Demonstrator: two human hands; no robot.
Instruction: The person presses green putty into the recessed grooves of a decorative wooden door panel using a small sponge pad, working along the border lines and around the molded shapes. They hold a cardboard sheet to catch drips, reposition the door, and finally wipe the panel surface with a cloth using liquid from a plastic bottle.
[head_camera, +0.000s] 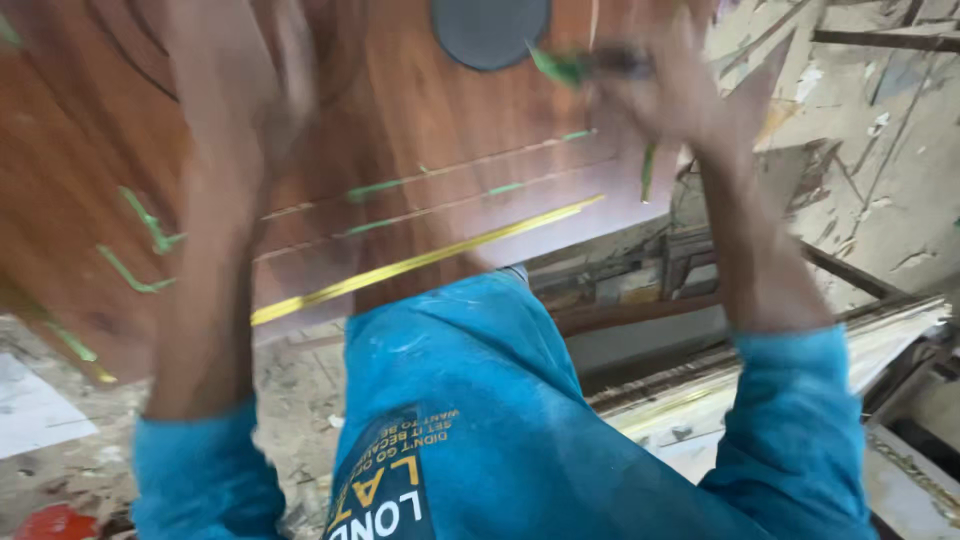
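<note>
Counting: one wood panel (420, 130), one grey disc (490, 30) at its top edge, two hands showing, one yellow strip (420, 262), several green tape scraps (150, 225).

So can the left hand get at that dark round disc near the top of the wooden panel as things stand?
Probably yes. The left hand, though blurred, is already raised against the wooden panel, and only bare panel lies between it and the dark round disc. The right hand is on the disc's other side, pinching a green strip.
</note>
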